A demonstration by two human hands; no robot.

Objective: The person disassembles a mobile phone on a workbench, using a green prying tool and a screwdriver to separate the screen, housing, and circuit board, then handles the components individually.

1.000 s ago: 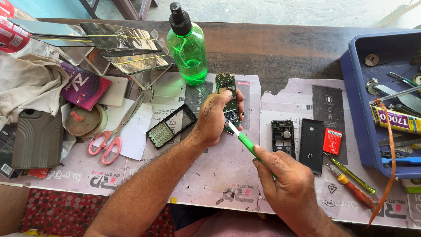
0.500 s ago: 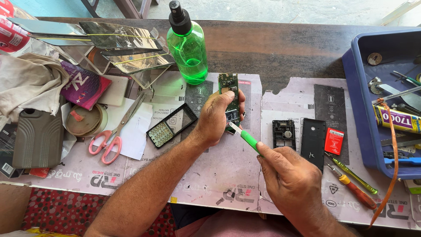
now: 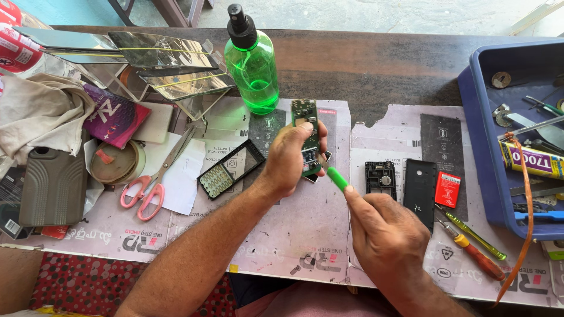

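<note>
The tabletop (image 3: 376, 70) is dark wood, covered with paper sheets and phone parts. Above it, the left hand (image 3: 291, 155) grips a green circuit board (image 3: 308, 138), now tipped more upright than a moment ago. The right hand (image 3: 385, 232) is closed around a green brush (image 3: 336, 178), which has slid from the board's middle to its lower edge.

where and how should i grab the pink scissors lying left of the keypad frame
Take the pink scissors by the loop handles, the end nearest the person, coming from above. The handles lie flat on the paper sheet with open space around them, while the blades point up and away toward the clear stand, so the far end is sharp and more crowded.
</note>
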